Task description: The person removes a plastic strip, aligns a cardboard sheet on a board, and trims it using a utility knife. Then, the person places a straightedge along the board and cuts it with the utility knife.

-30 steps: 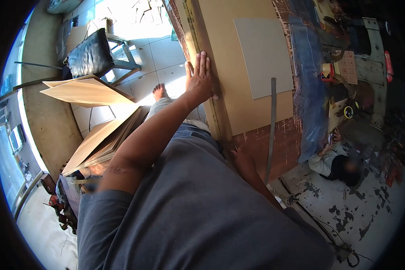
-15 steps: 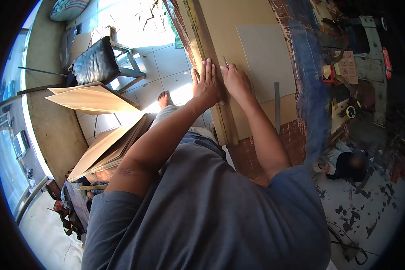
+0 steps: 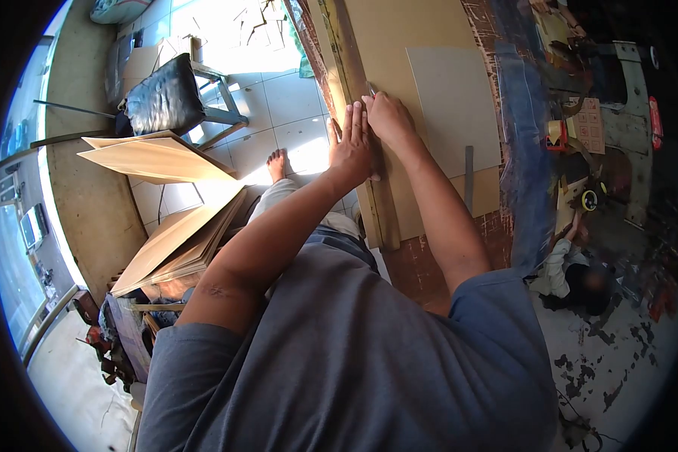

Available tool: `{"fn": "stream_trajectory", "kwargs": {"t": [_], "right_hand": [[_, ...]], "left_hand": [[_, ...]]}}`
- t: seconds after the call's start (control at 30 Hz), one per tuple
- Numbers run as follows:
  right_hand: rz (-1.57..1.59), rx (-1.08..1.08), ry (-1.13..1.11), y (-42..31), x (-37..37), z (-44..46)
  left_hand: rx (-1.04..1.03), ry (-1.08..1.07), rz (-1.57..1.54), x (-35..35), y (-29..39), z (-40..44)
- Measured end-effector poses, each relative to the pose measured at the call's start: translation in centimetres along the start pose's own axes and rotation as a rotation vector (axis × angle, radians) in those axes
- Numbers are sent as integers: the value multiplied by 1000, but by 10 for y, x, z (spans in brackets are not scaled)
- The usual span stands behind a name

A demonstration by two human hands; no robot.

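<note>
My left hand (image 3: 350, 149) lies flat with its fingers stretched out, pressing on a long wooden strip (image 3: 384, 218). The strip runs along the left edge of a large tan board sheet (image 3: 384, 38) on the workbench. Close beside those fingertips, my right hand (image 3: 390, 119) is closed round a thin cutter (image 3: 370, 88); most of it is hidden in the grip. Its narrow tip points away from me, along the strip. A smaller greyish sheet (image 3: 453, 105) lies on the tan one, to the right of my right hand. Near its lower edge is a grey metal ruler (image 3: 469, 177).
Thin brown boards (image 3: 177, 252) are stacked left of my legs. Beyond them stands a stool (image 3: 222, 98) by a black cushion (image 3: 166, 98). On the right, past a blue plastic sheet (image 3: 526, 143), another person (image 3: 580, 282) is low near the floor, with tools and a metal frame (image 3: 629, 113).
My right hand has moved forward and slightly left along the strip with the cutter, nearer the left fingertips. My left hand stays flat on the strip. The view has shifted slightly.
</note>
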State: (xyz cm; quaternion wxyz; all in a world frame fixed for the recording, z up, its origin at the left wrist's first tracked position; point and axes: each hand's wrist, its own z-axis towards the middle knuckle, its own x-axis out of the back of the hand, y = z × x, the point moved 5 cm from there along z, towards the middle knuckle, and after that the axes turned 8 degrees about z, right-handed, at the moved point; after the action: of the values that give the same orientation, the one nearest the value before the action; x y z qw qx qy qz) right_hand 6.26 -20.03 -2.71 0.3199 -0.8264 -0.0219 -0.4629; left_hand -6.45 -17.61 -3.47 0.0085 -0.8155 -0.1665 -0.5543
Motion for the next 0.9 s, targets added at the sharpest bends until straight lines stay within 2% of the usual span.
{"fn": "stream_trajectory", "kwargs": {"t": [0.3, 0.6, 0.9], "right_hand": [[9, 55, -46, 10, -6, -23], [-56, -37, -77, 40, -9, -121], [-7, -31, -89, 97, -33, -222]], "left_hand": [[-12, 1, 2, 1, -1, 0], [22, 45, -35, -4, -1, 0], [4, 23, -13, -1, -1, -1]]}}
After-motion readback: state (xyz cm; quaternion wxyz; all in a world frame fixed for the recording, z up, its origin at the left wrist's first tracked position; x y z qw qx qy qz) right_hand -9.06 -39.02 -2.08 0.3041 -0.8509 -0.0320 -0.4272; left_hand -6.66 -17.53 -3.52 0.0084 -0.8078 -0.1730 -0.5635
